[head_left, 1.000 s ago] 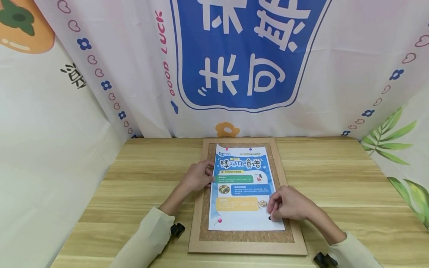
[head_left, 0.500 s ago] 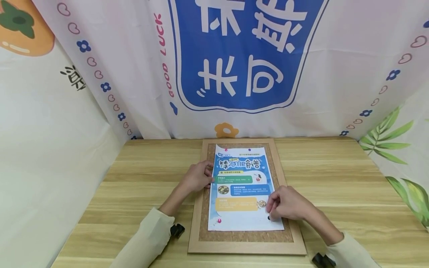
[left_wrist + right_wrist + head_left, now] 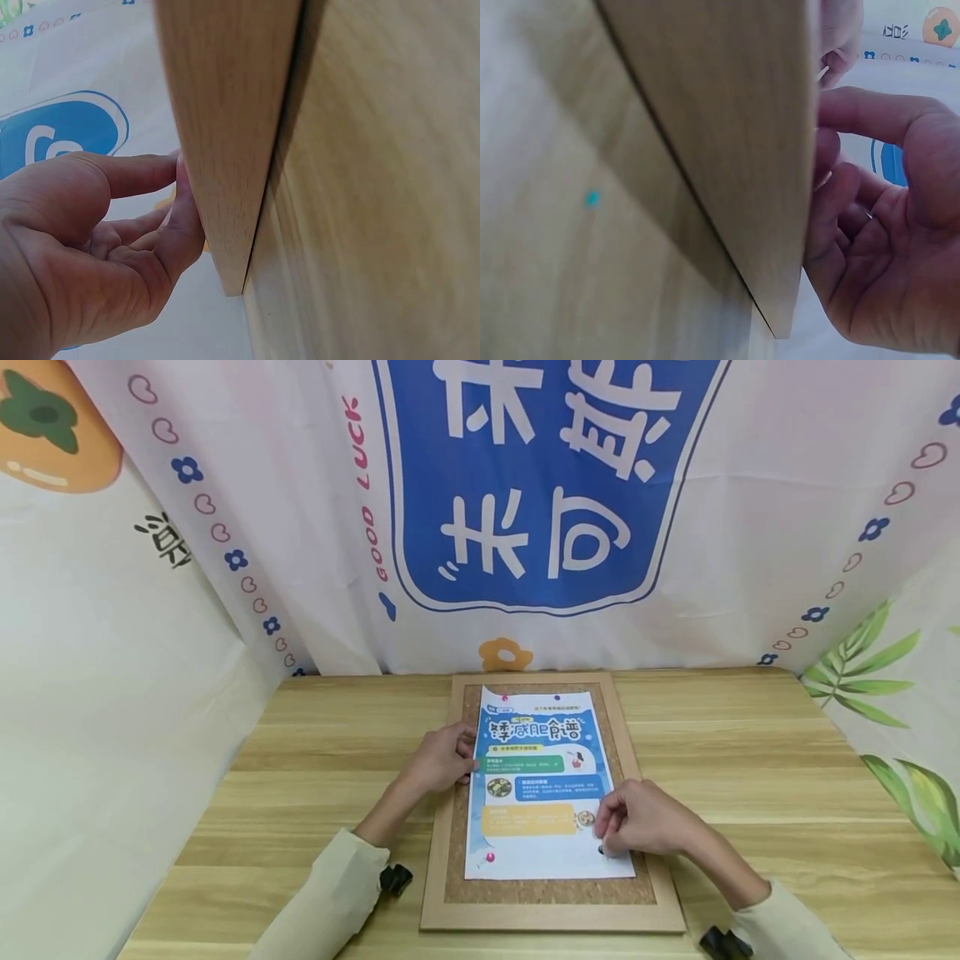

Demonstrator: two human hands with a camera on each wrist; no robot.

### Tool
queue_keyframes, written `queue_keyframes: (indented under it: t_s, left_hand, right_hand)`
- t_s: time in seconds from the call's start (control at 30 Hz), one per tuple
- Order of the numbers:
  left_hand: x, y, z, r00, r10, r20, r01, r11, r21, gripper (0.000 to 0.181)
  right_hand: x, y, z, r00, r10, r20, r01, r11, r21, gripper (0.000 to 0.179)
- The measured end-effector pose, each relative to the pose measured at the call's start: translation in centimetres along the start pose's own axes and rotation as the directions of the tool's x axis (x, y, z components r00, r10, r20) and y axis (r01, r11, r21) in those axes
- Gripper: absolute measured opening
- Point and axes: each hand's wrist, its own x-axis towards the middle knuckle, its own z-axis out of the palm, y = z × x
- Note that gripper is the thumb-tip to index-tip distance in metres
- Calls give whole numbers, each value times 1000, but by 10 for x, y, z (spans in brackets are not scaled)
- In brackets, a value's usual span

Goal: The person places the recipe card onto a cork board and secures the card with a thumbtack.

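A printed poster (image 3: 540, 858) with blue, green and yellow blocks lies on a wood-framed cork board (image 3: 551, 893). Pink push pins stand at its top left and at its lower left (image 3: 490, 857); a purple push pin (image 3: 557, 698) is at the top right. At the poster's lower right my right hand (image 3: 648, 818) pinches a black push pin (image 3: 601, 850), mostly covered by the fingers. My left hand (image 3: 438, 758) holds the poster's left edge with curled fingers. Both wrist views show the frame's side hiding what the fingertips touch.
The board lies on a wooden table (image 3: 337, 760), close to its back edge. A printed curtain (image 3: 300, 527) hangs behind the table, with pale cloth on both sides. Small black devices (image 3: 395, 879) sit at my wrists.
Both hands keep their places on the poster, and the right fingers stay at the black push pin. Only the head view has shifted slightly.
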Motion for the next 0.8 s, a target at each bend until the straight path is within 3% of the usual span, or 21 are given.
queue_keyframes:
  t_s: [0.5, 0.8]
  left_hand:
    - [0, -3, -3, 1000, 5, -9, -5, 1000, -1, 49]
    - [-4, -4, -8, 1000, 12, -27, -11, 1000, 8, 46]
  right_hand:
    - [0, -1, -5, 992, -88, 86, 84, 996, 43, 15]
    - [-4, 7, -9, 984, -152, 96, 145, 986, 80, 12]
